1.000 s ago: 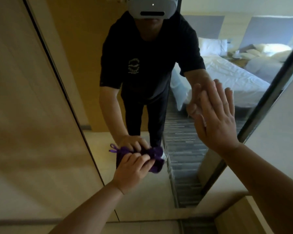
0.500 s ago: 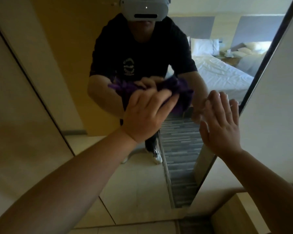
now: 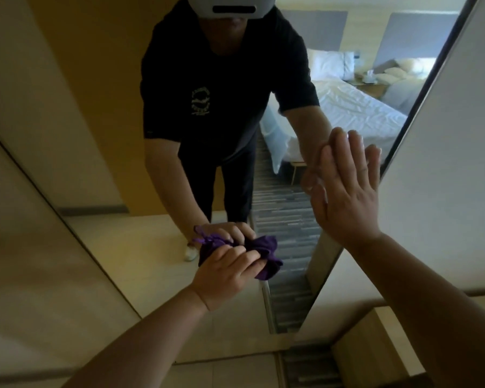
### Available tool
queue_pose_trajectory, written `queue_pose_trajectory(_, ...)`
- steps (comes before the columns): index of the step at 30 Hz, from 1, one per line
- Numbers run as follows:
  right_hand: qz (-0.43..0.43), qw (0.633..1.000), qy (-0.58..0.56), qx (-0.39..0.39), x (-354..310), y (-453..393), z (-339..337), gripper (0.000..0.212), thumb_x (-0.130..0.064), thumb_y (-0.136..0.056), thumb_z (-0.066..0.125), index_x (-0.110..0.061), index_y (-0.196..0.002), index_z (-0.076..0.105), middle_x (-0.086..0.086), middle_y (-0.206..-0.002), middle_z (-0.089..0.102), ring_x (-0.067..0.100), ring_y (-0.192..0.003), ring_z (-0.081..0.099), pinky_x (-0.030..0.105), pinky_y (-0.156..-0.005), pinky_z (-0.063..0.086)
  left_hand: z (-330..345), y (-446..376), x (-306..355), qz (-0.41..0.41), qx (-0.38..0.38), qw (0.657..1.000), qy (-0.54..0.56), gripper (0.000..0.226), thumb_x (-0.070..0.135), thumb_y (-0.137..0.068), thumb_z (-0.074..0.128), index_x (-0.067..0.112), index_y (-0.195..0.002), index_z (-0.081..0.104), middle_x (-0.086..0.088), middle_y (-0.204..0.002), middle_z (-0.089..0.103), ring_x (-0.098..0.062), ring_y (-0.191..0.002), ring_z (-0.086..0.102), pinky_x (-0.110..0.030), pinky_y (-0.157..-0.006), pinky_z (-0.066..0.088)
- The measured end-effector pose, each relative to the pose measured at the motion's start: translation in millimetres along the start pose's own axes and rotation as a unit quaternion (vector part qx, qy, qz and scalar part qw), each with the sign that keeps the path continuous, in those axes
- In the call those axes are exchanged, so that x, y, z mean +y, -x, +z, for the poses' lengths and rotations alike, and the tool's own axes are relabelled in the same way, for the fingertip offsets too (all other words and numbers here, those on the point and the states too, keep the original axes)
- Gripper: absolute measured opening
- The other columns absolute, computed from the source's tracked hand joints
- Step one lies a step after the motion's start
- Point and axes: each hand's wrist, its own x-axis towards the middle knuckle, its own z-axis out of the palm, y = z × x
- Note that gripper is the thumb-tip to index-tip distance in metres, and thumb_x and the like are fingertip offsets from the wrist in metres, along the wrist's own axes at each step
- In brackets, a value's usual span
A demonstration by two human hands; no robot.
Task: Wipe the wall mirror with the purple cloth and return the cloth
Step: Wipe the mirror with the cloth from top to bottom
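Low on the wall mirror (image 3: 157,247), left hand (image 3: 224,275) grips purple cloth (image 3: 266,247) for wiping; right hand (image 3: 345,191), fingers straight, braces flat against glass.

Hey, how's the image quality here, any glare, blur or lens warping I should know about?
Head view: dim and warm, the mirror shows no harsh glare; wide-angle warping bows its frame edges; left hand gripping the purple cloth is fairly sharp; right hand slightly soft.

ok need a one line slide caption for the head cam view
Left hand scrubs the wall mirror with a bunched purple cloth; right hand lies flat on it.
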Motion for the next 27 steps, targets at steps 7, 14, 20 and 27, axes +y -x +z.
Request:
queue_pose_trajectory(7,0.011,0.998,-0.053,-0.018,9.8,1.6,-26.8,0.054,-0.019,-0.1,0.041,-0.005,-0.151,0.03,0.019,-0.158,0.023,0.033,-0.151,0.01,0.06,-0.12,0.013,-68.0,-95.0,-29.2,-0.102,0.097,0.989,0.037,0.028,0.011,-0.096,0.065,0.019,-0.122,0.07,-0.003,-0.119,0.055,-0.026,-0.099,0.056,-0.041,-0.084,0.041)
queue_pose_trajectory(14,0.058,0.997,0.009,-0.054,46.2,8.2,-37.1,0.053,-0.016,-0.101,0.04,-0.002,-0.152,0.031,0.02,-0.16,0.02,0.038,-0.15,0.013,0.062,-0.119,0.011,-114.9,-232.6,-82.1,-0.096,0.234,0.964,-0.084,0.027,0.013,-0.097,0.064,0.022,-0.121,0.072,-0.005,-0.115,0.069,-0.028,-0.1,0.063,-0.043,-0.086,0.045)
queue_pose_trajectory(20,0.031,0.999,0.019,-0.016,58.1,10.7,-25.8,0.053,-0.015,-0.101,0.044,-0.005,-0.151,0.03,0.013,-0.16,0.019,0.033,-0.15,0.013,0.064,-0.118,0.013,-62.9,-182.5,-49.3,0.011,0.205,0.972,-0.111,0.03,0.016,-0.095,0.067,0.022,-0.125,0.07,0.0,-0.118,0.065,-0.024,-0.097,0.061,-0.04,-0.082,0.044)
queue_pose_trajectory(27,0.032,0.999,0.006,-0.01,59.3,12.9,-20.0,0.049,-0.018,-0.105,0.035,-0.004,-0.151,0.028,0.016,-0.159,0.019,0.032,-0.15,0.008,0.063,-0.119,0.008,33.4,-27.0,24.7,0.103,-0.006,0.993,-0.059,0.035,0.024,-0.097,0.055,0.023,-0.132,0.061,0.001,-0.127,0.055,-0.02,-0.106,0.055,-0.037,-0.096,0.036)
